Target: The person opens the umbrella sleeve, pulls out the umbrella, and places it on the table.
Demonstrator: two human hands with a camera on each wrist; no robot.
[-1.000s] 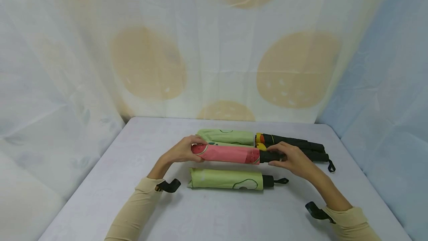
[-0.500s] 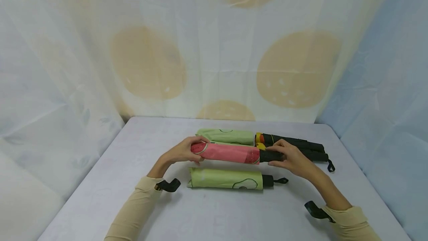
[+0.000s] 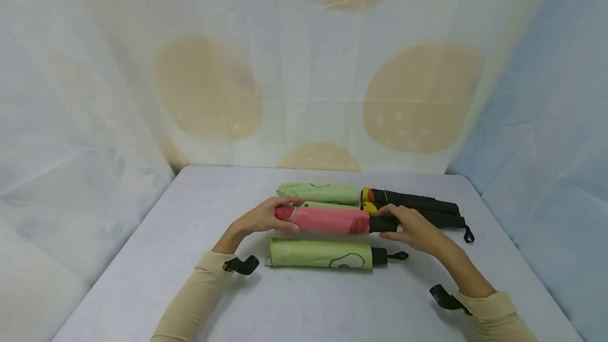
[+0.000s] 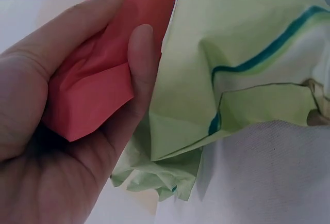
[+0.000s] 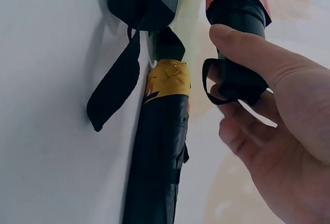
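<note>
A folded pink umbrella (image 3: 328, 220) with a watermelon print is held level a little above the table between both hands. My left hand (image 3: 266, 218) grips its closed fabric end (image 4: 98, 84), thumb and fingers curled round it. My right hand (image 3: 408, 226) grips its black handle (image 5: 237, 48), whose wrist loop hangs by my fingers. Just in front lies a folded green avocado-print umbrella (image 3: 320, 254) with a black handle and loop. Behind the pink one lie two more green umbrellas (image 3: 323, 193) and two black umbrellas (image 3: 418, 202) with yellow and orange bands (image 5: 167, 77).
The table (image 3: 304, 305) is covered in a pale grey cloth. Patterned curtains (image 3: 304, 67) hang close behind and at both sides. Black straps (image 3: 242, 264) sit on both wrists over beige sleeves.
The pink umbrella has come slightly nearer and to the right, both hands still holding its ends. The other umbrellas have not moved.
</note>
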